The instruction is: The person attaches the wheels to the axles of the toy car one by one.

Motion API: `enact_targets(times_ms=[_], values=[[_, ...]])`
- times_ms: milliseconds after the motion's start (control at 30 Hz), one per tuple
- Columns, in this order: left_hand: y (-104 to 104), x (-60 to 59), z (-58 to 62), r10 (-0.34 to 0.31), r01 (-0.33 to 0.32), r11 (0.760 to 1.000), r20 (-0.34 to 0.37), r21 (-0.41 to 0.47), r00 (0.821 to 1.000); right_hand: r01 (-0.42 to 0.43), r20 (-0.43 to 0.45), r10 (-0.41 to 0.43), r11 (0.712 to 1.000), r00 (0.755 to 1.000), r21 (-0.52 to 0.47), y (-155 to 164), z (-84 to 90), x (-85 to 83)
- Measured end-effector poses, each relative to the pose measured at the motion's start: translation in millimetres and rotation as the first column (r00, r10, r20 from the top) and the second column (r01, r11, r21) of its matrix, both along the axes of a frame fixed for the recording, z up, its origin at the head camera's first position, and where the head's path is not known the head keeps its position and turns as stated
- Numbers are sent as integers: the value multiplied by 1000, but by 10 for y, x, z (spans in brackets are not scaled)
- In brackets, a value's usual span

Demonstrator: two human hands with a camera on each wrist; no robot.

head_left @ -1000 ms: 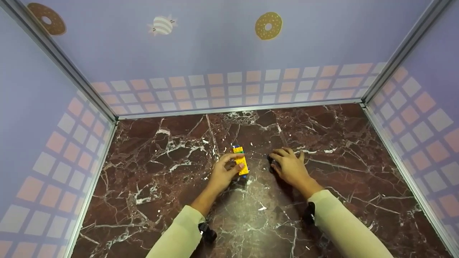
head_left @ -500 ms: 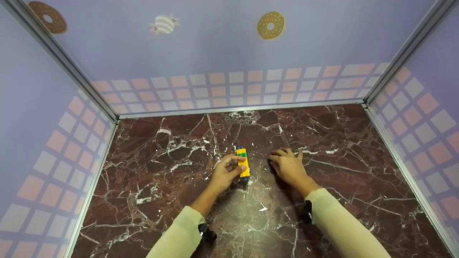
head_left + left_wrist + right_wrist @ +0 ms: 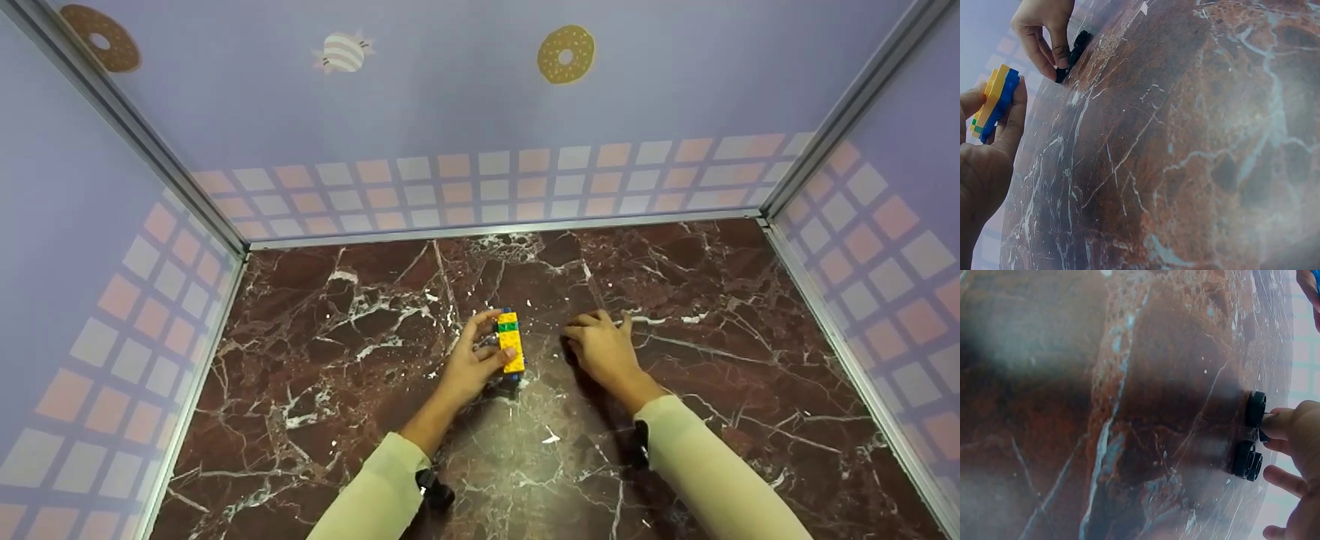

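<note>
My left hand holds a small toy-brick assembly between thumb and fingers. Its upper part is yellow with a narrow green band near the far end; the left wrist view shows the blue base beneath. Across from it, my right hand is low over the tabletop. Its thumb and fingers pinch a set of black toy wheels, which stand on the surface in the right wrist view. From the head these wheels are hidden under the fingers. The left wrist view shows them as a dark piece at the fingertips.
The dark red marbled tabletop has white veins and scattered pale flecks. Lilac panels with a checkered band enclose it at the back and both sides, joined by metal rails.
The left index finger has slid from across the top of the assembly to its far end, uncovering the green band. The assembly has shifted slightly right. My right hand has barely moved.
</note>
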State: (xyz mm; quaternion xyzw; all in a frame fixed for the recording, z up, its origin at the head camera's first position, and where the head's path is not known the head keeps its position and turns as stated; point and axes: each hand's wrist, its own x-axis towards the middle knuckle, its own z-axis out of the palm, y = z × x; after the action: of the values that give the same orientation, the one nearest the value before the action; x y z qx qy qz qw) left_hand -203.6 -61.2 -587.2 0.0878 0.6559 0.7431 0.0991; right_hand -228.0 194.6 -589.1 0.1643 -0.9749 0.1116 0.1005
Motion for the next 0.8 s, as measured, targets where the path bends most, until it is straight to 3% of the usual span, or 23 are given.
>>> enact_targets(times_ms=[433, 600, 800], values=[[18, 6, -7, -1, 0, 1000, 43, 28, 999, -7, -64, 8, 1000, 998, 7, 24, -12, -12], [26, 11, -9, -10, 8, 999, 50, 43, 999, -42, -100, 39, 999, 994, -32, 36, -1, -15], [29, 12, -6, -14, 11, 999, 74, 43, 997, -74, -71, 66, 991, 995, -114, 52, 27, -6]])
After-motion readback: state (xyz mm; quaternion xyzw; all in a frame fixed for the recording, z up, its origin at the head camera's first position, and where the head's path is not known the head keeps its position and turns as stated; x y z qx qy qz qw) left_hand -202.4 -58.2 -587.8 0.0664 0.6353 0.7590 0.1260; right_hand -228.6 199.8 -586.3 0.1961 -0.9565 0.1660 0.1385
